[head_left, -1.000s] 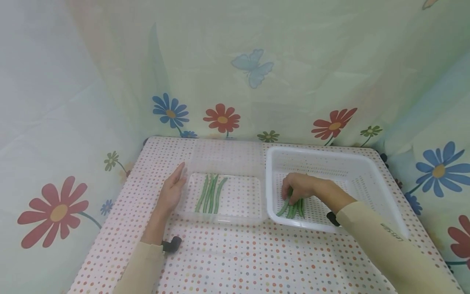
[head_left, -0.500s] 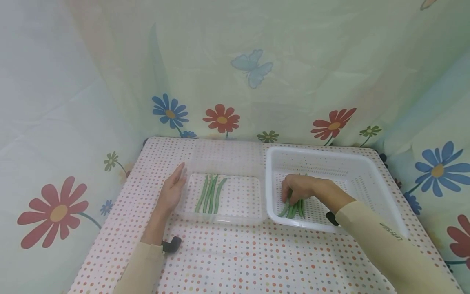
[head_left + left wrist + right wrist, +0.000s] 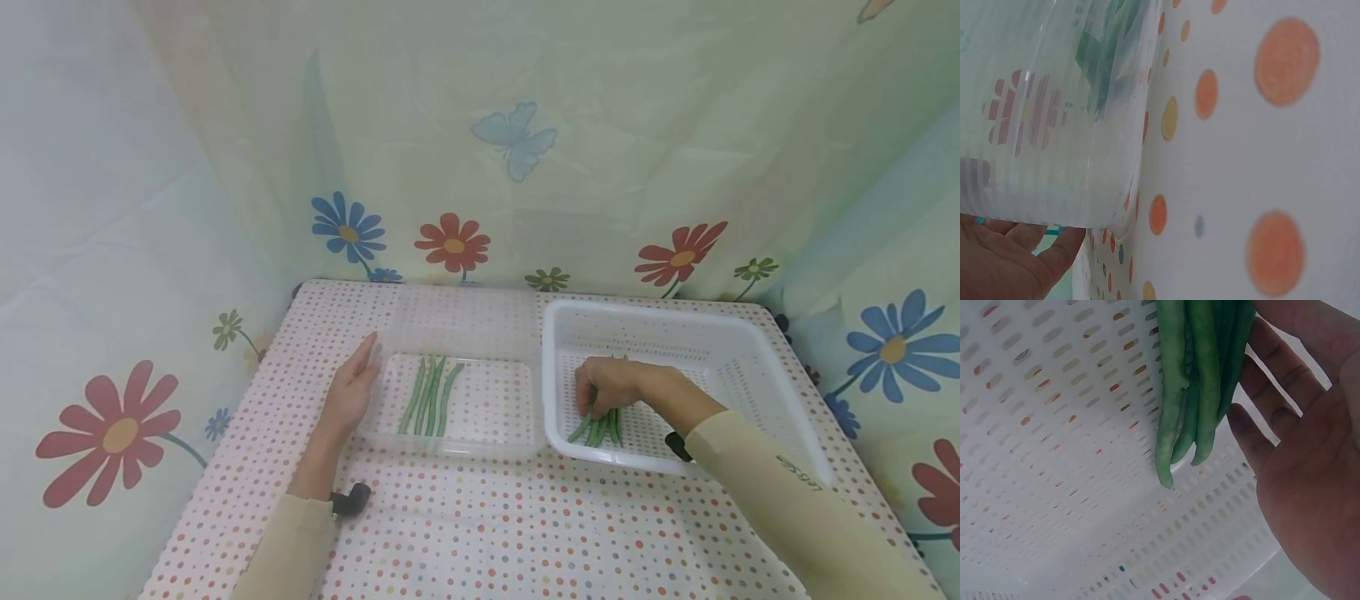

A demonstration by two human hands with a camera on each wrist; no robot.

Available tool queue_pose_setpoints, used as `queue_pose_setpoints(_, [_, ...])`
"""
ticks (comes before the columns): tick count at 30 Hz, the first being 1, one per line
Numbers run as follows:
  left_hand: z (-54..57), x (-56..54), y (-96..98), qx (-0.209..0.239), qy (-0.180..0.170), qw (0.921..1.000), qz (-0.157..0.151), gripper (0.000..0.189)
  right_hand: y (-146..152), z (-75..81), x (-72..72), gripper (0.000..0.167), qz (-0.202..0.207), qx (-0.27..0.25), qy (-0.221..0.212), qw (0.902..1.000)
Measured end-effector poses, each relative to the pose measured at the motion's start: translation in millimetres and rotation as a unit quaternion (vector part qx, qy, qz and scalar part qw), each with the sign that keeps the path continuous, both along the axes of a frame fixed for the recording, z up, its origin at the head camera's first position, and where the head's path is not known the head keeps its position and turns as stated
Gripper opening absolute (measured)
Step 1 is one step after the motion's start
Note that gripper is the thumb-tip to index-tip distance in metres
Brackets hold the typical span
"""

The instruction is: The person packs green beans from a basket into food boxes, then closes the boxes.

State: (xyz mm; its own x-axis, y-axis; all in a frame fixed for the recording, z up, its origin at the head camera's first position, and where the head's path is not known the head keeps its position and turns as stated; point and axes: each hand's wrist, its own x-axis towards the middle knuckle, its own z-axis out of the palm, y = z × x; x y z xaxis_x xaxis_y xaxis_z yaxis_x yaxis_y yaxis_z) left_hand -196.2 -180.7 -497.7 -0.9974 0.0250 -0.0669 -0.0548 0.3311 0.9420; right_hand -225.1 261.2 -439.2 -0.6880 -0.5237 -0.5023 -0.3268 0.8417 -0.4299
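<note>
My left hand (image 3: pixel 348 396) rests against the left side of a clear plastic box (image 3: pixel 487 450), its fingers fairly straight. Several green beans (image 3: pixel 429 398) lie side by side inside that box, left of its middle. In the left wrist view, the fingers (image 3: pixel 1063 253) touch the box's ribbed end wall (image 3: pixel 1054 187). On the right, my right hand (image 3: pixel 611 385) reaches down into a white perforated basket (image 3: pixel 727 312). Its thumb and fingers are curled onto a small bunch of green beans (image 3: pixel 598 432). The right wrist view shows these beans (image 3: pixel 1172 394) hanging past the palm, fingertips behind them.
Box and basket stand side by side, close together, on a table with a dotted cloth (image 3: pixel 480 533). A flower-print curtain (image 3: pixel 450 150) rises behind the table and along both sides. Small black cameras (image 3: pixel 352 500) are worn on the wrists.
The lower ends of the beans under my right hand have shifted very slightly to the right, with the fingers barely moving. My left hand, the box and the basket stay where they were.
</note>
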Motion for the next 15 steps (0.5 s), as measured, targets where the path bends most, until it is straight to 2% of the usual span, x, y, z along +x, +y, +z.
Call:
queue_pose_setpoints(4, [0.7, 0.2, 0.4, 0.000, 0.000, 1.0000, 0.000, 0.054, 0.1, 2.7, 0.2, 0.021, 0.008, 0.010, 0.022, 0.9997])
queue_pose_setpoints(8, [1.1, 0.4, 0.4, -0.004, 0.002, 1.0000, 0.001, 0.053, 1.4, 5.2, -0.8, 0.018, 0.027, -0.008, 0.047, 0.9985])
queue_pose_setpoints(15, [0.9, 0.4, 0.2, -0.003, 0.002, 1.0000, -0.002, 0.054, 4.1, 7.7, -1.8, 0.019, 0.024, -0.024, 0.053, 0.9980])
